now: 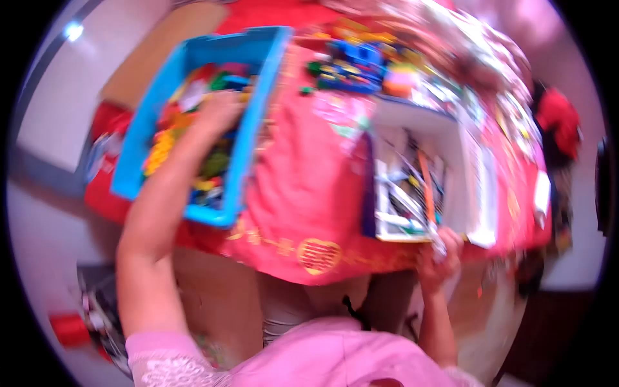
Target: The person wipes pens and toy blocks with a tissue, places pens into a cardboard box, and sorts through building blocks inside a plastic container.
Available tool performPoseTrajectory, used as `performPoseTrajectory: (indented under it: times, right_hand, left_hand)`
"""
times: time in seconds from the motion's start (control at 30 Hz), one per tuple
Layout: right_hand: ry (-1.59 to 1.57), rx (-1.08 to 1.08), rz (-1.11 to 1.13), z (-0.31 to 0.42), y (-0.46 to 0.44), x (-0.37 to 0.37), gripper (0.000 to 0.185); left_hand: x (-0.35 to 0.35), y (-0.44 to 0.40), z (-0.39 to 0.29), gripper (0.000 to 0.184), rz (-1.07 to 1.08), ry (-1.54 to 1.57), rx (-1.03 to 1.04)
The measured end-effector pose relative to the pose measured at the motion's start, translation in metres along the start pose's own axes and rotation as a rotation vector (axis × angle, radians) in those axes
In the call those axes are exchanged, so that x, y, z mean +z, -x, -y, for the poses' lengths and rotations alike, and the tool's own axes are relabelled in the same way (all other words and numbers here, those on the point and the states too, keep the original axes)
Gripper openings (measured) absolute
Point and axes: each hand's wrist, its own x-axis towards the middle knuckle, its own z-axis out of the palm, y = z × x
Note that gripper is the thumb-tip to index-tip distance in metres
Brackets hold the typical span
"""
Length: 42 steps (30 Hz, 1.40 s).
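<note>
My left hand (221, 111) reaches down into a blue plastic bin (246, 161) on the left and touches the pile of colourful toy pieces (216, 164) inside. Its fingers are blurred and partly hidden among the pieces. At the near edge of a white box (414, 119) on the right, my right hand (442, 259) is closed round a slim whitish object (437, 241), too smeared to name. Inside that box lie pens and other thin stick-like items, with a long orange strip (426, 184) among them.
A red cloth (293, 213) with gold print covers the table. Behind stand a blue block-built toy (354, 64) and several loose bright blocks. Crumpled pink and white fabric (464, 39) lies at the back right. A brown board (161, 48) sits beyond the bin.
</note>
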Motion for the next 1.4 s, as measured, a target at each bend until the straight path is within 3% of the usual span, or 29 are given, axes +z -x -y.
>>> performPoseTrajectory:
  times: [0.03,0.07,0.1,0.13,0.2,0.23,0.33,0.43,0.57,0.63,0.73,0.83,0.9,0.97,1.03,1.13,1.23,1.3,1.4]
  right_hand:
    - [-0.036,-0.009,-0.024,0.0,-0.003,0.0,0.022]
    - [-0.054,0.017,-0.027,0.0,-0.003,-0.002,0.023]
    - [-0.092,0.03,-0.035,-0.001,-0.004,-0.001,0.023]
    - [-0.111,0.032,-0.056,-0.003,-0.003,0.001,0.024]
    - [-0.153,0.031,-0.07,-0.004,-0.002,0.001,0.025]
    - [-0.177,0.032,-0.065,-0.005,-0.002,0.0,0.026]
    - [-0.186,0.033,-0.076,-0.007,-0.001,0.0,0.026]
    - [-0.19,0.035,-0.075,-0.006,-0.002,0.001,0.025]
    - [-0.179,0.037,-0.055,-0.006,-0.001,-0.002,0.024]
    - [-0.151,0.024,-0.049,-0.007,-0.003,-0.003,0.024]
    - [-0.117,-0.001,-0.033,-0.008,-0.002,-0.002,0.024]
    - [-0.1,-0.003,0.011,-0.007,0.0,-0.002,0.022]
    - [-0.097,-0.003,0.025,-0.009,0.003,0.0,0.022]
    - [-0.061,0.016,0.031,-0.008,0.005,0.001,0.022]
    - [-0.023,0.0,0.039,-0.002,0.002,0.001,0.021]
    - [-0.001,0.009,0.051,0.001,0.003,0.003,0.02]
    - [-0.023,0.03,0.041,0.001,0.005,0.006,0.019]
    - [-0.027,0.044,0.027,-0.001,0.007,0.008,0.019]
    - [-0.024,0.061,0.072,0.002,0.007,0.005,0.019]
  left_hand:
    - [0.005,-0.004,0.012,0.03,0.014,0.016,0.049]
    - [-0.006,0.001,0.006,0.018,0.002,-0.076,0.232]
    - [-0.018,0.008,-0.001,0.015,-0.015,-0.107,0.024]
    - [-0.011,0.006,0.024,0.017,-0.311,-0.095,0.222]
    - [-0.041,0.009,0.005,0.019,-0.635,-0.146,0.123]
    - [-0.059,0.014,-0.019,0.019,-0.694,-0.011,0.0]
    - [-0.093,0.03,-0.122,0.027,-0.822,0.139,0.418]
    - [-0.086,0.027,-0.194,0.044,-0.794,0.007,0.773]
    - [-0.058,0.029,-0.25,0.055,-0.543,0.193,0.882]
    - [-0.058,0.027,-0.243,0.051,-0.492,0.229,0.774]
    - [-0.075,0.008,-0.184,0.038,-0.601,0.206,0.67]
    - [-0.077,-0.009,-0.095,0.031,-0.613,0.571,0.192]
    - [-0.067,-0.017,-0.035,0.029,-0.676,0.564,0.04]
    - [-0.05,-0.012,0.002,0.025,-0.559,0.33,0.099]
    - [-0.03,-0.008,0.015,0.025,-0.425,0.05,0.33]
    - [-0.005,-0.004,0.012,0.049,-0.146,-0.075,0.499]
    - [0.014,-0.002,0.01,0.068,-0.13,-0.155,0.451]
    - [-0.008,0.002,0.001,0.068,0.122,-0.163,0.291]
    - [-0.024,0.012,0.004,0.05,0.24,-0.248,0.273]
